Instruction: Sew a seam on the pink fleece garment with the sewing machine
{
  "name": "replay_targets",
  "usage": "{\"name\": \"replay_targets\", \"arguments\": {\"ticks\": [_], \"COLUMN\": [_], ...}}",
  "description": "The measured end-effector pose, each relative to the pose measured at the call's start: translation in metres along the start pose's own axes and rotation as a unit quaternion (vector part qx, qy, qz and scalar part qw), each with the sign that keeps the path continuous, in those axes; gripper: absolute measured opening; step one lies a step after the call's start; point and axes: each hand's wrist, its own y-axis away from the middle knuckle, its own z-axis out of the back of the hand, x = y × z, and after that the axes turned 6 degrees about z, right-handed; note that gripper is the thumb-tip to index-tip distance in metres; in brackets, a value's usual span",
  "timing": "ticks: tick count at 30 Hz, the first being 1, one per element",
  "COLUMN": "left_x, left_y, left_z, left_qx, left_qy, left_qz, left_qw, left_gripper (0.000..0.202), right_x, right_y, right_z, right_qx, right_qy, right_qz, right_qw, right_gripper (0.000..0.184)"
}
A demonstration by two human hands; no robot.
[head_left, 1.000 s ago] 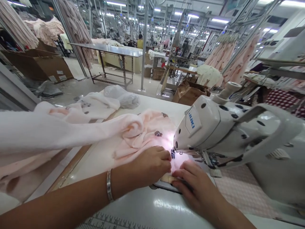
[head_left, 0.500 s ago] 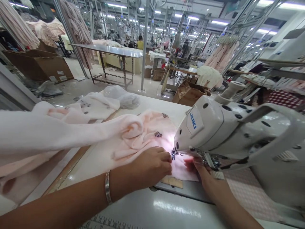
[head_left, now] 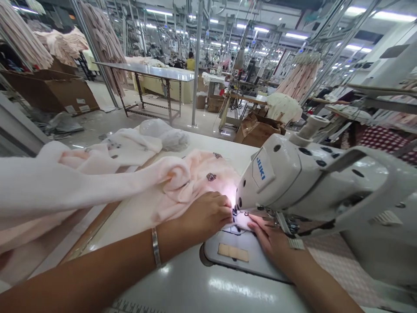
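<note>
A white JUKI sewing machine (head_left: 293, 178) stands on the table at the right. Pale pink fabric (head_left: 182, 182) with small printed figures lies bunched to the left of its needle (head_left: 235, 212), lit by the machine lamp. My left hand (head_left: 208, 215), with a metal bangle on the wrist, presses the fabric flat just left of the needle. My right hand (head_left: 270, 237) lies under the machine head, its fingertips on the fabric edge right of the needle. A tan patch (head_left: 233, 252) shows on the grey needle plate (head_left: 260, 265).
More pink and white fabric (head_left: 48, 182) drapes across the left. A clear plastic bag (head_left: 166, 132) lies at the table's far side. Beyond are a metal table (head_left: 150, 71), cardboard boxes (head_left: 257, 128), hanging garments and a distant person in yellow (head_left: 190, 61).
The fabric has fed away under the needle, uncovering the grey needle plate and tan patch. My right hand slid forward under the machine head; my left hand stayed on the fabric.
</note>
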Motion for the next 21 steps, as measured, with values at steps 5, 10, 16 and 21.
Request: {"name": "replay_targets", "arguments": {"ticks": [5,10,16,21], "left_x": [0.009,-0.007,-0.073,-0.019], "left_y": [-0.008,0.036,0.054,0.045], "left_z": [0.007,0.005,0.033,0.066], "left_qx": [0.039,0.070,0.250,0.051], "left_qy": [-0.060,-0.228,-0.176,-0.227], "left_qz": [0.018,0.104,0.104,0.072], "left_qw": [0.997,0.966,0.946,0.970], "left_gripper": [0.013,0.060,0.043,0.039], "right_x": [-0.007,-0.007,0.024,0.078], "right_y": [0.000,0.002,0.005,-0.001], "right_z": [-0.016,-0.001,0.049,0.062], "right_qx": [-0.007,-0.018,-0.078,-0.079], "right_qy": [0.026,0.059,0.072,-0.092], "right_qz": [-0.001,0.019,0.132,0.295], "right_qw": [1.000,0.998,0.986,0.948], "right_gripper": [0.031,0.027,0.022,0.020]}}
